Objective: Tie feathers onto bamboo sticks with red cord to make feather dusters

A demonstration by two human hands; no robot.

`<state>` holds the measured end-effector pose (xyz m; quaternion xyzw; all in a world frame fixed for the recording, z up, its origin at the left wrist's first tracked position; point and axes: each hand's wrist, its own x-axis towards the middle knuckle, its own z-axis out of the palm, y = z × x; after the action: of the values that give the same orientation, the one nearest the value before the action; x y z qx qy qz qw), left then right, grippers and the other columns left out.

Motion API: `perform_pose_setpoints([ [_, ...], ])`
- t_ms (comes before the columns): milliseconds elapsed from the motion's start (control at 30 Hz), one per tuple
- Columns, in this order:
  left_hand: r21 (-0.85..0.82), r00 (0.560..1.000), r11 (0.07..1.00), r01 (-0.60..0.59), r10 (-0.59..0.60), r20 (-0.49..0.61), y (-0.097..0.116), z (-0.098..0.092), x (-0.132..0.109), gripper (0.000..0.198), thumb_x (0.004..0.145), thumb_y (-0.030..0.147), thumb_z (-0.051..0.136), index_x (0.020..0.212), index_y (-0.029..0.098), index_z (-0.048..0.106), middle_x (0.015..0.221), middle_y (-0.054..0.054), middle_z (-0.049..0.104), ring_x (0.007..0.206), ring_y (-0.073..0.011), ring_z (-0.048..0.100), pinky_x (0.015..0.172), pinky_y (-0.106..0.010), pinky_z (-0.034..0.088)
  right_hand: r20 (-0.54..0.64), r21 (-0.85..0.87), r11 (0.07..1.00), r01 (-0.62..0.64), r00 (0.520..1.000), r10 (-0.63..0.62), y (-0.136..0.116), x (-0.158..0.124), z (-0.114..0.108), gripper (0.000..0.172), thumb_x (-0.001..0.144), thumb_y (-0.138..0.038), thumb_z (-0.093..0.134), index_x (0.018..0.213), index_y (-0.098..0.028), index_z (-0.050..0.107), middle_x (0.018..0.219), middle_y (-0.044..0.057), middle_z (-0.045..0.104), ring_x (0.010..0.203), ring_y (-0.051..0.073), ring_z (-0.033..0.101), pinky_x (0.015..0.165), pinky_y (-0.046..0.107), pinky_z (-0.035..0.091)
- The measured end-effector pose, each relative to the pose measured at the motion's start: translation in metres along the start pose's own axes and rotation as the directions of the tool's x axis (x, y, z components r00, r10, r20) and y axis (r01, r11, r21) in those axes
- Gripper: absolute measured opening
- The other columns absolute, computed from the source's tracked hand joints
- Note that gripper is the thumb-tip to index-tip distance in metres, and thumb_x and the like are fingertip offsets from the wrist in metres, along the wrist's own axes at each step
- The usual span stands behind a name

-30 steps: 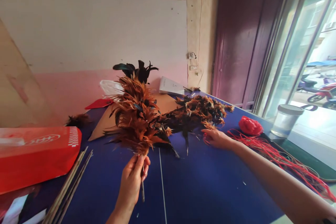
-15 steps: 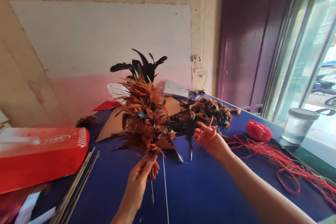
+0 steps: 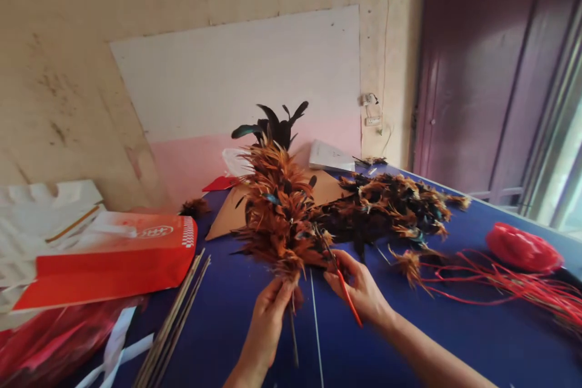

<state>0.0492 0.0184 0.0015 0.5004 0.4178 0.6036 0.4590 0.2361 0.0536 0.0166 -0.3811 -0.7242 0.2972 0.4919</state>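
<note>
My left hand [image 3: 269, 314] is closed round the thin stick of a half-made feather duster [image 3: 279, 218], just under its orange-brown feathers, holding it upright over the blue table [image 3: 409, 339]. My right hand [image 3: 359, 288] sits close beside the duster's base, fingers pinched on a red string [image 3: 348, 297] and a small feather. A loose pile of brown and black feathers [image 3: 393, 209] lies just behind it.
Red strings [image 3: 513, 285] and a red bundle [image 3: 522, 250] lie at the right. A red and white paper bag [image 3: 113, 254] sits at the left, with several thin sticks [image 3: 175, 324] beside it. Cardboard [image 3: 227, 218] and a white booklet [image 3: 331, 156] lie by the wall.
My right hand has come back from the feather pile to the duster's base, now holding a red string. The view has swung left; the jar is out of sight.
</note>
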Motion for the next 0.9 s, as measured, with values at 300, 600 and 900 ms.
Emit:
perform_pose_setpoints([
  [300, 0.16, 0.996, 0.986, 0.056, -0.043, -0.084, -0.002, 0.0, 0.001, 0.033, 0.073, 0.048, 0.058, 0.064, 0.017, 0.059, 0.048, 0.004, 0.045, 0.042, -0.009, 0.035, 0.042, -0.021, 0.025, -0.08, -0.44, 0.872, 0.214, 0.958, -0.275, 0.004, -0.01, 0.01, 0.052, 0.067, -0.019, 0.056, 0.118, -0.023, 0.051, 0.11, 0.01, 0.055, 0.105, 0.028, 0.049, 0.09, 0.045, 0.038],
  [600, 0.266, 1.0, 0.964, 0.004, -0.012, 0.029, -0.014, 0.005, -0.004, 0.03, 0.07, 0.045, 0.062, 0.06, 0.017, 0.061, 0.049, 0.001, 0.05, 0.044, -0.0095, 0.041, 0.043, -0.02, 0.029, -0.157, -0.152, 0.986, 0.065, 0.984, -0.088, -0.019, 0.001, -0.009, 0.028, 0.073, -0.026, 0.055, 0.1, -0.019, 0.061, 0.081, 0.004, 0.062, 0.067, 0.016, 0.055, 0.062, 0.027, 0.046],
  [900, 0.287, 0.999, 0.957, -0.03, 0.02, 0.038, -0.012, 0.005, -0.005, 0.03, 0.072, 0.044, 0.06, 0.06, 0.017, 0.06, 0.05, 0.001, 0.051, 0.045, -0.0106, 0.043, 0.045, -0.021, 0.031, -0.195, -0.083, 0.995, 0.049, 0.979, -0.064, -0.016, 0.002, -0.009, 0.036, 0.073, -0.023, 0.056, 0.108, -0.018, 0.056, 0.094, 0.006, 0.064, 0.08, 0.018, 0.057, 0.073, 0.028, 0.047],
])
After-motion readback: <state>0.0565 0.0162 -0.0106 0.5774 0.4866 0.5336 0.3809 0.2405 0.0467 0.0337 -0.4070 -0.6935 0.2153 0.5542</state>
